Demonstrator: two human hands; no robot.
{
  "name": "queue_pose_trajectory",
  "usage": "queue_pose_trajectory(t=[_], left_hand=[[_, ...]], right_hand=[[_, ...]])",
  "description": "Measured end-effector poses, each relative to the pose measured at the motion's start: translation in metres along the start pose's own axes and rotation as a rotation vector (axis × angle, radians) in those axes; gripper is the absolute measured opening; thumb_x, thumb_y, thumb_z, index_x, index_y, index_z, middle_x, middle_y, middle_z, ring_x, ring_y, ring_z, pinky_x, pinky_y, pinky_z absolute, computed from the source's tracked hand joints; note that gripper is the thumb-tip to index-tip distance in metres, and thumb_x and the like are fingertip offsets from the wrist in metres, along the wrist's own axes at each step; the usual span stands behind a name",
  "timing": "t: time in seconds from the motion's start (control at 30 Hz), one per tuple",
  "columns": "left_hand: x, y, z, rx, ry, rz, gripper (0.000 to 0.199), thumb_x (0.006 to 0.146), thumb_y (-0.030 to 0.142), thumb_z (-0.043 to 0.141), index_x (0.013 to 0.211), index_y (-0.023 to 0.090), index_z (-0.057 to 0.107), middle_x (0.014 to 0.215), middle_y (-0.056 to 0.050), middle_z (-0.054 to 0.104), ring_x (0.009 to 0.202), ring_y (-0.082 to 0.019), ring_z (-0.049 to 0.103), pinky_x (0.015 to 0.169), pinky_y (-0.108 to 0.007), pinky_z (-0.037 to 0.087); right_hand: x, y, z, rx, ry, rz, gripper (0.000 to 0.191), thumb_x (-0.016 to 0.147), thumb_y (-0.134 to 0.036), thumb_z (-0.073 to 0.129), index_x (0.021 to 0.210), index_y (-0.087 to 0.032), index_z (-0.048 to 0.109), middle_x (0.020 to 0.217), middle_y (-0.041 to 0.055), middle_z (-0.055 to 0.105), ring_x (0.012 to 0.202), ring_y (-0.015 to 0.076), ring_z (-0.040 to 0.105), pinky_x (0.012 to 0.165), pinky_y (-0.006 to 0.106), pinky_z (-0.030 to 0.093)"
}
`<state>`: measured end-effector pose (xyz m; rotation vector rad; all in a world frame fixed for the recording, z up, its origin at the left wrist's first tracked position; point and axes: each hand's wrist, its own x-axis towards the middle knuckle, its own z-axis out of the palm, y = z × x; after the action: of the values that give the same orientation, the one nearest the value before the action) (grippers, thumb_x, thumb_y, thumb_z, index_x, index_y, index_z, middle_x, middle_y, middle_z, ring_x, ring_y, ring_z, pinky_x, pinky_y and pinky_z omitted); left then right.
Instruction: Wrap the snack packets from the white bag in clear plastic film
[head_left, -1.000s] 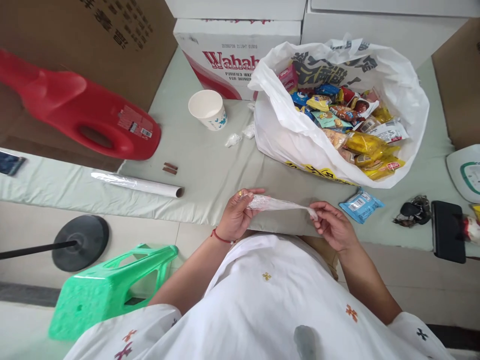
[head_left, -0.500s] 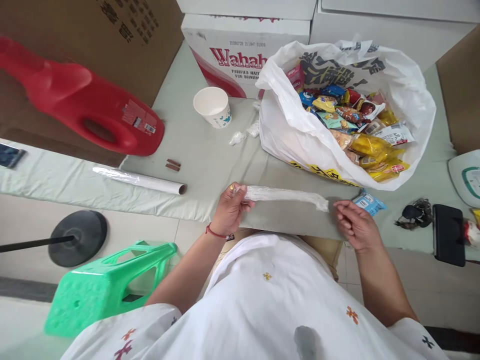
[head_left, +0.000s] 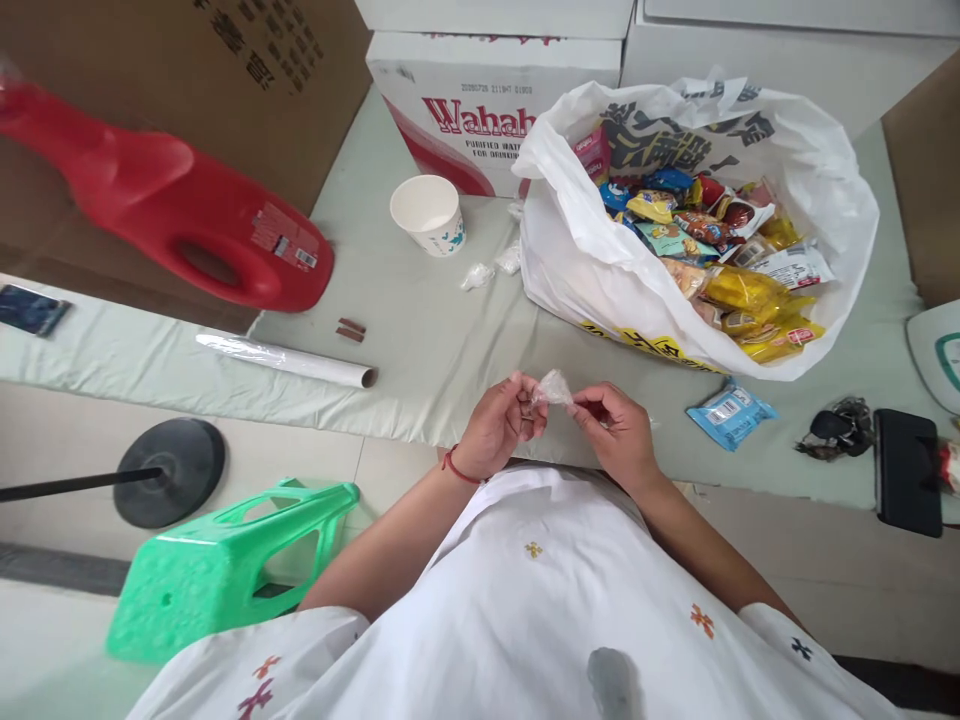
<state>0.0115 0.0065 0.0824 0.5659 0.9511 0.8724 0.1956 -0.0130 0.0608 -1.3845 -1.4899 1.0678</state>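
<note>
At the far left, a flat dark blue item (head_left: 34,311) rests on the cloth-covered surface (head_left: 427,335). Beside it, a red bottle (head_left: 161,195) with a handle lies tilted in front of a brown cardboard box (head_left: 315,70). Below, on the floor, are a round black base (head_left: 180,475) with a rod and a green plastic stool (head_left: 169,580). A white roll (head_left: 300,363) with a hollow end lies near the surface's front edge, with two short brown strips (head_left: 351,330) just beyond its right end. Farther back, a paper cup (head_left: 431,225) stands upright before a white and red carton (head_left: 469,115), with small crumpled clear lumps (head_left: 478,276) between the cup and the white bag.

The person's left hand (head_left: 501,425), a red cord at its wrist, has its fingers curled and pinches the left side of a bunched piece of clear film (head_left: 553,388). The film is held up between both hands, over the front part of the surface. The right hand (head_left: 619,430) grips the film's right end between thumb and fingertips, its other fingers bent.

Behind the right hand, a white plastic bag (head_left: 600,265) gapes, filled with wrapped snacks (head_left: 697,235). To the right lie a light blue packet (head_left: 733,413), a dark bunch of keys (head_left: 834,428) and a black phone (head_left: 907,470), which juts past the edge.
</note>
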Motion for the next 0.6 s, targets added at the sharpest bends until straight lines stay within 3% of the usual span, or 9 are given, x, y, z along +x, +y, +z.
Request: queue_pose_trajectory(t=[0.13, 0.27, 0.4, 0.5, 0.6], left_hand=[[-0.001, -0.014, -0.001, 0.138, 0.062, 0.063, 0.046, 0.07, 0.052, 0.092, 0.082, 0.016, 0.066, 0.066, 0.002, 0.061, 0.056, -0.007, 0.051, 0.05, -0.021, 0.035], [0.003, -0.026, 0.004, 0.21, 0.067, 0.115, 0.045, 0.075, 0.053, 0.089, 0.075, 0.017, 0.063, 0.06, 0.005, 0.056, 0.054, -0.006, 0.045, 0.053, -0.022, 0.035], [0.003, -0.025, 0.005, 0.155, 0.047, 0.075, 0.048, 0.074, 0.056, 0.089, 0.075, 0.016, 0.062, 0.064, 0.004, 0.06, 0.053, -0.005, 0.045, 0.052, -0.022, 0.034], [0.0, -0.019, 0.006, 0.107, 0.069, 0.059, 0.049, 0.071, 0.056, 0.09, 0.077, 0.017, 0.062, 0.067, 0.002, 0.064, 0.052, -0.005, 0.047, 0.051, -0.021, 0.033], [-0.002, -0.014, 0.009, 0.066, 0.136, 0.079, 0.051, 0.07, 0.058, 0.09, 0.079, 0.016, 0.063, 0.075, 0.0, 0.067, 0.054, -0.005, 0.05, 0.048, -0.02, 0.03]], right_hand=[[-0.005, -0.001, 0.003, 0.121, -0.015, 0.132, 0.024, 0.092, -0.045, 0.073, 0.085, -0.022, 0.07, 0.076, 0.0001, 0.066, 0.064, 0.0127, 0.055, 0.062, 0.026, 0.046], [-0.007, -0.007, 0.004, 0.37, -0.133, 0.286, 0.034, 0.087, -0.054, 0.077, 0.085, -0.021, 0.07, 0.065, -0.0024, 0.059, 0.056, 0.0108, 0.048, 0.054, 0.025, 0.041], [-0.004, -0.006, -0.006, 0.558, -0.133, 0.431, 0.043, 0.076, -0.06, 0.085, 0.083, -0.02, 0.069, 0.061, -0.0054, 0.051, 0.051, 0.008, 0.04, 0.047, 0.022, 0.035], [-0.004, -0.003, -0.018, 0.522, -0.068, 0.434, 0.046, 0.075, -0.062, 0.085, 0.084, -0.021, 0.067, 0.062, -0.0062, 0.049, 0.051, 0.0074, 0.036, 0.046, 0.021, 0.032], [-0.008, -0.003, -0.024, 0.305, -0.017, 0.289, 0.036, 0.088, -0.057, 0.075, 0.089, -0.022, 0.068, 0.065, -0.004, 0.053, 0.055, 0.0101, 0.042, 0.051, 0.023, 0.036]])
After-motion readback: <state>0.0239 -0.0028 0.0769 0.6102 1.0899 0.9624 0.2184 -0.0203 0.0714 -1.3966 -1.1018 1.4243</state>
